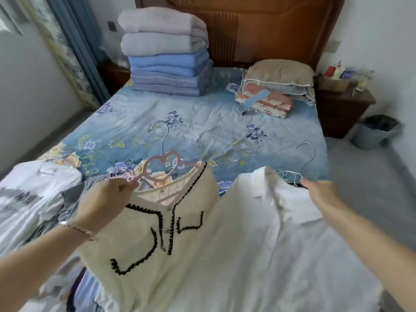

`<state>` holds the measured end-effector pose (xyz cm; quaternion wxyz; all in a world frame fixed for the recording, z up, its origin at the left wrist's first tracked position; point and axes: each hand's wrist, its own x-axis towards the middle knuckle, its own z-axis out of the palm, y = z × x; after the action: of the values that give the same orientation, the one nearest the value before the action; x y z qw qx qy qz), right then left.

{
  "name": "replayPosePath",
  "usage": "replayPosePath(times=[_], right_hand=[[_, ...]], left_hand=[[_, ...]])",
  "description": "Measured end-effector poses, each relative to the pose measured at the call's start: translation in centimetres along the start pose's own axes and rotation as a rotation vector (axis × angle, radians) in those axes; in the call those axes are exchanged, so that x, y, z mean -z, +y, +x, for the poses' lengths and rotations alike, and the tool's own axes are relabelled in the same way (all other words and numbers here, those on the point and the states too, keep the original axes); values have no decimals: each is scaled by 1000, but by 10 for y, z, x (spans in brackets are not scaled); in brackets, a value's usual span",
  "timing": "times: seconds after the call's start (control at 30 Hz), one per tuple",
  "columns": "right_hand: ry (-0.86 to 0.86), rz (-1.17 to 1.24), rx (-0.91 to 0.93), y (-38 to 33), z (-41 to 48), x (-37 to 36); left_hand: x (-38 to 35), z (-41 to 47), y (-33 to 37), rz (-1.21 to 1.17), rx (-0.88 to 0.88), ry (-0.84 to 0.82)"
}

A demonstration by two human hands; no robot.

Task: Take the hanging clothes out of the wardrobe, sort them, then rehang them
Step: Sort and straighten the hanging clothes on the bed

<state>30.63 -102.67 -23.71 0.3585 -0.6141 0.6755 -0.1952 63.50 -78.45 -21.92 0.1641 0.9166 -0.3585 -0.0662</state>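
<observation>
The left hand (108,199) pinches the left end of a pink plastic hanger with heart shapes (162,162). Its fingers are curled round the hanger. A thin bracelet (78,229) sits on that wrist.

A cream knitted top with black wavy trim (146,239) hangs on the pink hanger. It spreads out in the near middle, over the bed with the blue flowery sheet (202,131).

Just to the right lies a white shirt with a collar (270,233). It touches the cream top. A thin silver wire hanger (307,163) pokes out of the shirt's neck, and its hook points to the far side.

The right hand (319,192) is at the shirt's right shoulder, right by the bottom of the wire hanger. The hand is blurry, so I cannot tell if it holds the hanger or the shirt, or only touches them.

On the near left lies a white T-shirt with grey print (29,194). It has its own wire hanger (56,159). More clothes lie under it and near it.

At the far end of the bed, on the left, stands a tall stack of folded grey and blue blankets (164,52). On the far right is a tan pillow (279,72), with a folded red flowery cloth (272,103) just in front of it. Behind them is a brown wooden headboard (270,30).

To the right of the bed stands a dark wooden side table (344,109). A grey bin (376,131) is on the floor next to it. A blue curtain (74,41) hangs on the far left.
</observation>
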Motion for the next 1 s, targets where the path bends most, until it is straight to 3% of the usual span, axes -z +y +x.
replayPosePath(times=[0.17, 0.33, 0.5, 0.67, 0.83, 0.93, 1.0], right_hand=[[147, 68, 180, -63, -22, 36], [272, 147, 406, -132, -54, 61], [319, 364, 635, -191, -90, 89], [141, 235, 984, -206, -131, 84], [-400, 145, 1060, -190, -158, 79], [-578, -113, 1109, -185, -175, 86], [-593, -335, 1108, -183, -183, 88]], left_hand=[[54, -21, 2, 18, -223, 88], [78, -46, -19, 72, -788, 276], [99, -66, -19, -16, -1083, 315], [116, -70, -1, -62, -1017, 423], [129, -81, 9, -183, -934, 437], [129, -82, 11, -277, -878, 467], [129, -83, 15, -354, -851, 502]])
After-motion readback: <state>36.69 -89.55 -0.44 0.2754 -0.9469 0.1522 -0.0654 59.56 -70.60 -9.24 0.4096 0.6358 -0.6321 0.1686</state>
